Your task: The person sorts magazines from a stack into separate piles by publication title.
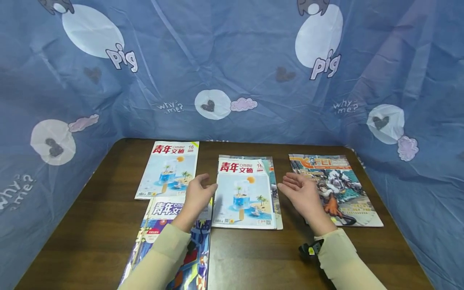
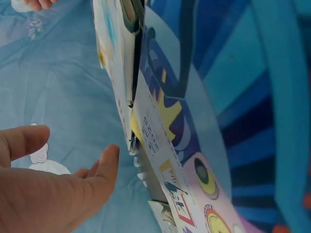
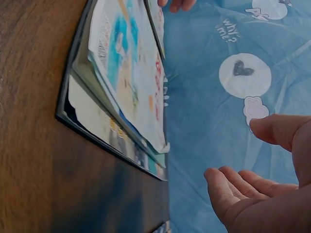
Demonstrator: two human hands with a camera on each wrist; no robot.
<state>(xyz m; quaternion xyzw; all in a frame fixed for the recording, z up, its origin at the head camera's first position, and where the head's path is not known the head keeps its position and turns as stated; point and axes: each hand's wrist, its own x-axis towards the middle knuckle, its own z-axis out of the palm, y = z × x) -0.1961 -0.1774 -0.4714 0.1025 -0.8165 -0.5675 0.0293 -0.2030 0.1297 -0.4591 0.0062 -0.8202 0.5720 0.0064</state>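
A stack of magazines in the middle of the table has a white magazine (image 1: 242, 197) with a popsicle-and-beach cover on top; the edges of a darker one show beneath. My left hand (image 1: 197, 197) hovers at the stack's left side, above the purple-blue magazine (image 1: 174, 249), thumb and fingers apart and holding nothing. On the stack's other side is my right hand (image 1: 301, 195), fingers loosely bent, beside a comic-cover magazine (image 1: 337, 189). The right wrist view shows a gap between the right hand (image 3: 262, 189) and the stack (image 3: 129, 73).
Another popsicle-cover magazine (image 1: 168, 169) lies at the back left, meeting the purple-blue one. The brown wooden table (image 1: 250, 257) is bordered behind and at both sides by blue printed cloth (image 1: 275, 117). A dark strap device (image 1: 311, 249) sits at the right wrist.
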